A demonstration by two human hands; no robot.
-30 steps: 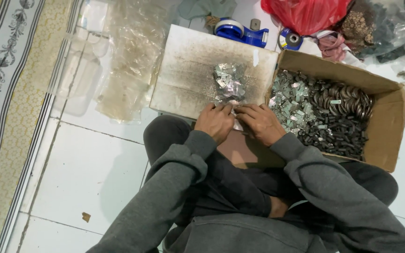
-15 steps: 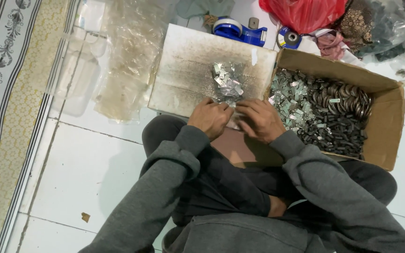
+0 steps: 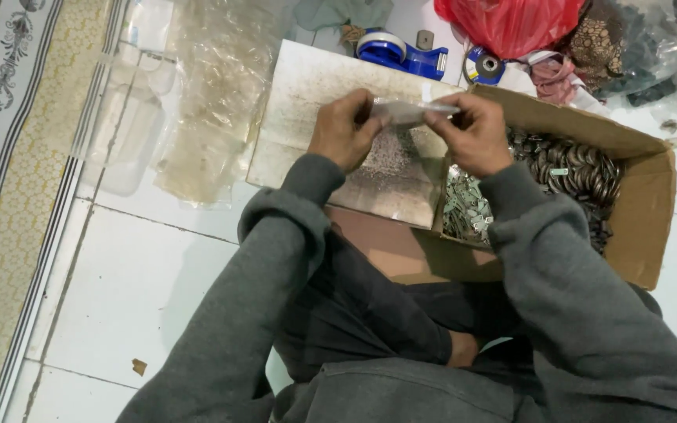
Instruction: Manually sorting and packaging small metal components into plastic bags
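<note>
White tiled floor point(image 3: 158, 282) is carrying a worn flat board point(image 3: 331, 102) w/ a cardboard box point(image 3: 644, 227) of small metal parts point(image 3: 566, 168) sitting just beside it on the right. Left hand point(image 3: 342, 129) and right hand point(image 3: 472, 133) are both pinching a small clear plastic bag point(image 3: 409, 111) between them, above the board; contents too blurry to tell, prob. metal bits. Blue tape dispenser point(image 3: 401, 53) is lying beyond the board.

board point(image 3: 319, 102) left of box point(image 3: 646, 227) | tape dispenser point(image 3: 401, 53) behind board; plastic sheets point(image 3: 213, 102) left; small parts point(image 3: 573, 168) in box
</note>
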